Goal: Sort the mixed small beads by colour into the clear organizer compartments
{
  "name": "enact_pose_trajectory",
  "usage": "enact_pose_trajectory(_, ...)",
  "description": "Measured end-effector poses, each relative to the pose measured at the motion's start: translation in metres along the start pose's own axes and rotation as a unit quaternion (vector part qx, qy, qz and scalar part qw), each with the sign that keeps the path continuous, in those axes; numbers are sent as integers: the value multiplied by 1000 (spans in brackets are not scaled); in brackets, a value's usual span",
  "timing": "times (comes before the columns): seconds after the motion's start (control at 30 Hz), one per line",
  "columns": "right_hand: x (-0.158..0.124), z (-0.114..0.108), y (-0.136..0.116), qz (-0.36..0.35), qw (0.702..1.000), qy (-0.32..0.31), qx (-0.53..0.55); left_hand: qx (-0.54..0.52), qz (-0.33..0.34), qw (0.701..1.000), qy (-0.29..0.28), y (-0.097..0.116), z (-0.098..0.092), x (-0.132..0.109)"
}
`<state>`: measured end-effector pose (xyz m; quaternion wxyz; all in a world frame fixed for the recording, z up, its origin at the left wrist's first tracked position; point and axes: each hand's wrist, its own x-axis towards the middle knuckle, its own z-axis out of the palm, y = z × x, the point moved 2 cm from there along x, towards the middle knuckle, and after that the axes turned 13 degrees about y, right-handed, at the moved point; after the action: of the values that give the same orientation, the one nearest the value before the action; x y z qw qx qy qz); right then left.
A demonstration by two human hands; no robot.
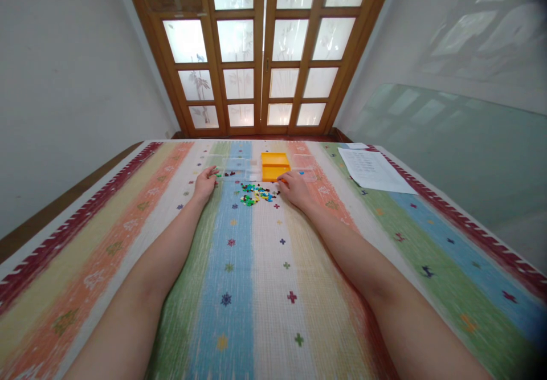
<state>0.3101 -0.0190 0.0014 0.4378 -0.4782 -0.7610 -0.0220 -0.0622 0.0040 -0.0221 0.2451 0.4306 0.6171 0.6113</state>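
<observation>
A pile of small building pieces (256,194), green, blue, yellow, white and dark, lies loose on the striped tablecloth. Behind it an open yellow box (276,158) shows two compartments. My right hand (296,188) is at the box's near right corner, fingertips pinched together; whatever they hold is too small to name. To the left, my left hand (205,184) rests at the edge of a clear plastic box (235,164), its fingers curled together beside a few green pieces. Several dark pieces (229,173) lie in that clear box. What the left fingers hold cannot be made out.
Another clear tray (304,162) with a blue piece (301,172) stands right of the yellow box. Printed paper sheets (374,169) lie at the table's far right. The striped tablecloth (265,311) covers the table. Beyond stand wooden glass-paned doors (262,49); a glass panel (453,141) leans at right.
</observation>
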Motion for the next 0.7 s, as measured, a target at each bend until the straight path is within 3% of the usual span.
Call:
enact_pose_trajectory(0.1, 0, 0, 0, -2, 1000, -2, 1, 70, 59, 996, 6, 4, -1, -6)
enact_pose_trajectory(0.2, 0, 0, 1, -1, 1000, -8, 2, 155, 160, 975, -3, 14, 0, -17)
enact_pose_trajectory(0.3, 0, 1, 2, 1, 1000, -5, 0, 200, 250, 944, -82, 28, 7, -33)
enact_pose_trajectory(0.47, -1, 2, 2, -6, 1000, -4, -1, 197, 331, 890, -245, 47, 21, -61)
enact_pose_trajectory(0.57, 0, 1, 1, -2, 1000, -8, -5, 191, 359, 866, -293, 52, 25, -71)
enact_pose_trajectory(0.7, 0, 1, 1, -2, 1000, -10, -9, 205, 359, 856, -311, 53, 26, -74)
